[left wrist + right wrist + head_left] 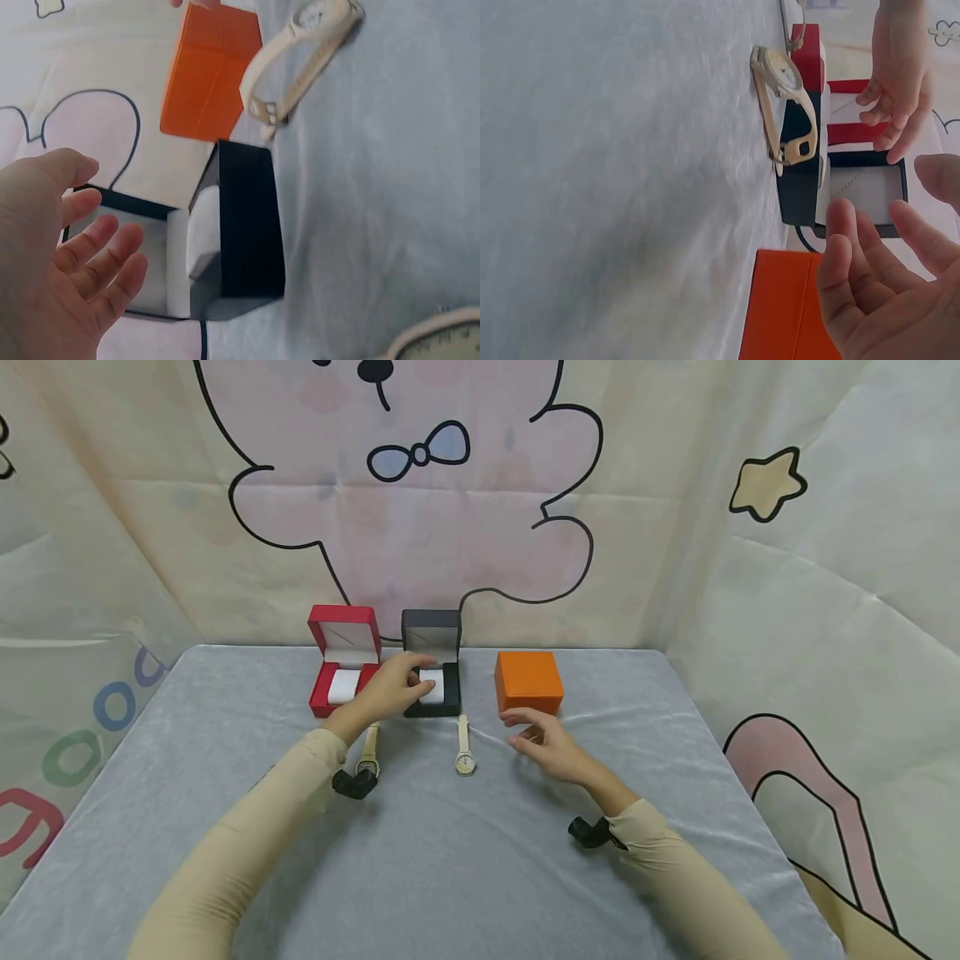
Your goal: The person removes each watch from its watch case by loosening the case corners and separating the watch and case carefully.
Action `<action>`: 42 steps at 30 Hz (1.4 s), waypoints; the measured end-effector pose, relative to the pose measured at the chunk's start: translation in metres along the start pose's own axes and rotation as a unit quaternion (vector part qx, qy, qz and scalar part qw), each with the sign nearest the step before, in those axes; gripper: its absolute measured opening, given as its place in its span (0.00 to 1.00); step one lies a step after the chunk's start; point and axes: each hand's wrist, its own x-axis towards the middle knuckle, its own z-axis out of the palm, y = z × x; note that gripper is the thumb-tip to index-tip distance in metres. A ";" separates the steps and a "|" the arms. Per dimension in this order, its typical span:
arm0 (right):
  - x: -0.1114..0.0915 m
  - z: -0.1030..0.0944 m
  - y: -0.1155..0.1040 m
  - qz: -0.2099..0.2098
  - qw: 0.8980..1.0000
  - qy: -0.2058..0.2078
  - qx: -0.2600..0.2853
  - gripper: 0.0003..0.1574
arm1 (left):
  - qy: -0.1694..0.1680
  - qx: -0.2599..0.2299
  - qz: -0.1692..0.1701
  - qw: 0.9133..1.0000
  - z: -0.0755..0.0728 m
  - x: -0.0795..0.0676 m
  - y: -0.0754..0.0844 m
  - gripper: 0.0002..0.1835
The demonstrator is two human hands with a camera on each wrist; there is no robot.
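Observation:
My left hand (393,683) hovers over the open black watch box (432,712), fingers loosely bent and nothing in them. A white cushion (204,229) sits inside that box. Just left of it stands an open red watch box (319,637), also with a white cushion (343,687). Near the front of the closed orange box (528,677) is my right hand (553,750), its relaxed fingers holding nothing. A cream-strapped watch (465,763) lies in front of the black box. Another watch (370,753) lies beside my left wrist, partly hidden by the wrist camera.
Grey-blue cloth (450,868) covers the table. The three boxes stand in a row by its back edge, close to a printed curtain (480,543). Curtains also hang along both sides. A black camera (588,832) sits at my right wrist.

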 end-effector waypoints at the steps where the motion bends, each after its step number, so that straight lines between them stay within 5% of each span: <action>1: -0.001 -0.002 0.001 0.001 1.000 0.002 -0.001 0.25 | -0.001 -0.003 0.002 1.000 0.001 0.000 0.003 0.24; 8: -0.007 -0.016 0.007 0.005 1.000 0.013 -0.010 0.26 | 0.001 0.000 0.031 1.000 0.008 0.004 0.011 0.24; 22: -0.018 -0.048 0.024 0.023 0.997 0.067 -0.011 0.26 | -0.018 -0.027 0.037 0.999 0.029 0.014 0.028 0.23; 33: -0.021 -0.061 0.044 0.033 0.993 0.111 -0.005 0.26 | -0.021 -0.062 0.016 0.998 0.041 0.023 0.030 0.22; 42: -0.019 -0.069 0.056 0.079 0.990 0.120 0.008 0.30 | -0.032 -0.064 0.010 0.997 0.052 0.033 0.034 0.23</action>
